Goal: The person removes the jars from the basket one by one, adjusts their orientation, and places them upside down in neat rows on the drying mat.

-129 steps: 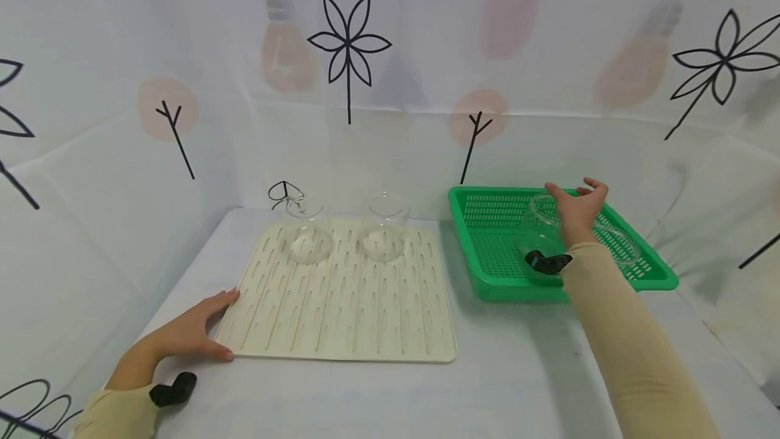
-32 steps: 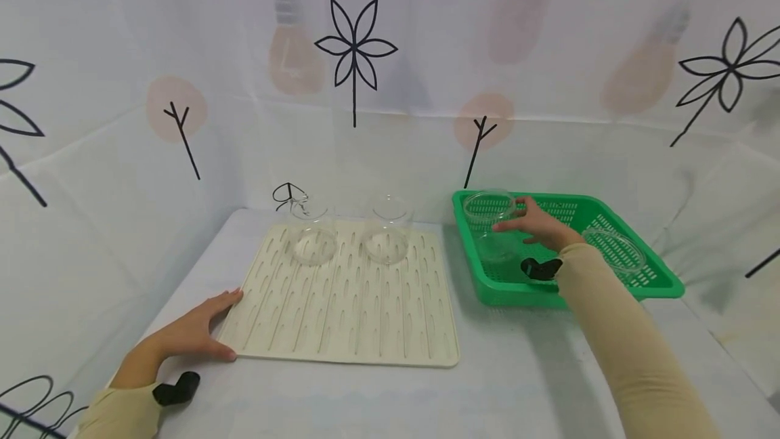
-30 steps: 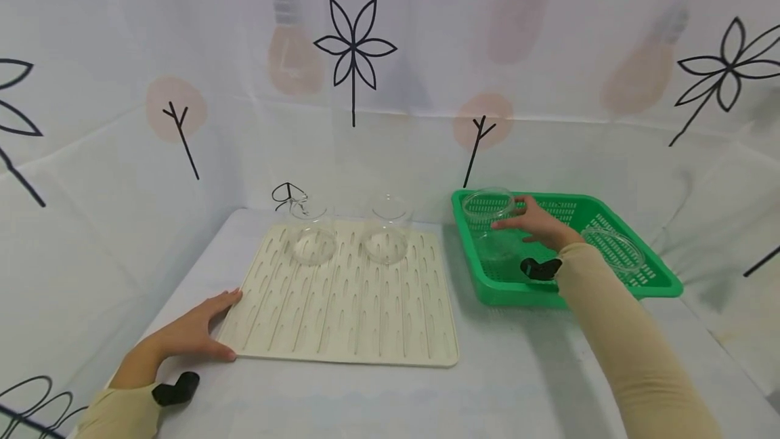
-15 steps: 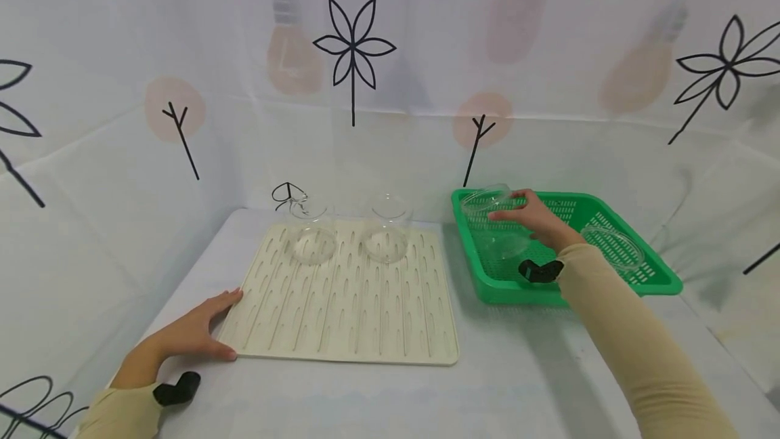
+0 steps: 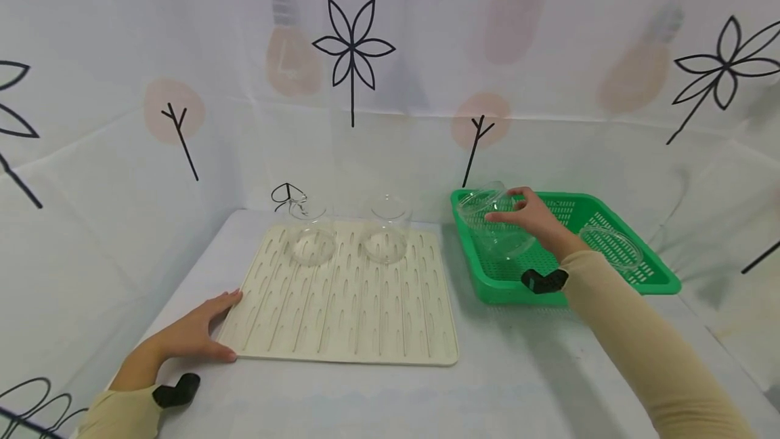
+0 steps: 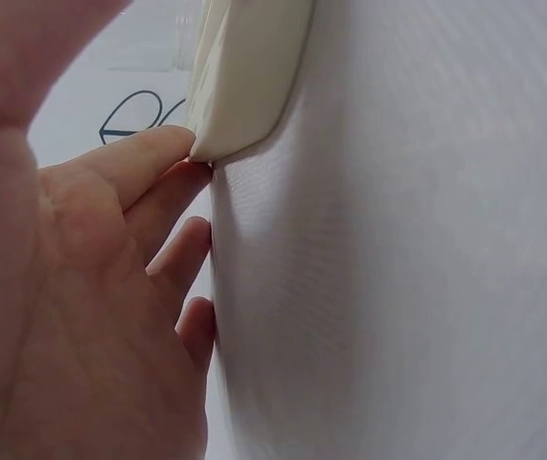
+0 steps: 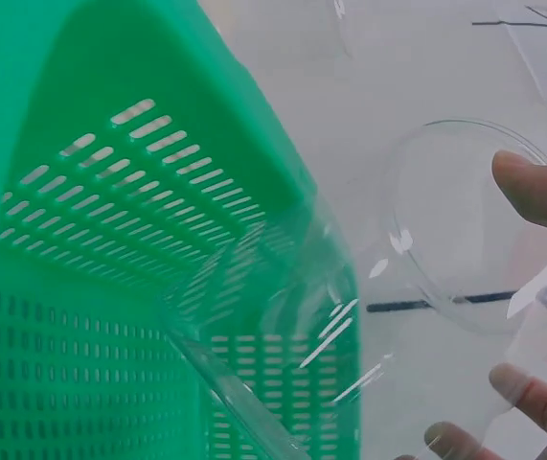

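Note:
In the head view my right hand (image 5: 536,217) grips the side of a clear round jar (image 5: 500,244) over the left part of the green basket (image 5: 487,290). The jar leans, its thick ring end pointing up and left. Seen from the right wrist, thumb and fingers span the clear jar (image 7: 321,326) near one round end, with basket slots showing through it. My left hand (image 5: 189,332) lies at the near left corner of a cream ribbed mat (image 5: 341,317). Its fingers are extended, with fingertips touching the mat's edge (image 6: 254,86) in the left wrist view.
Two clear round jars (image 5: 312,246) stand side by side on the back of the mat. Another clear piece with a round rim (image 5: 612,248) lies in the basket's right side. A white cloth (image 5: 341,402) covers the table, and a printed curtain (image 5: 396,154) hangs behind.
My right hand has gripped the jar and shifted it left within the basket. Over the last second the jar has tipped from upright to leaning. My left hand stays at the mat.

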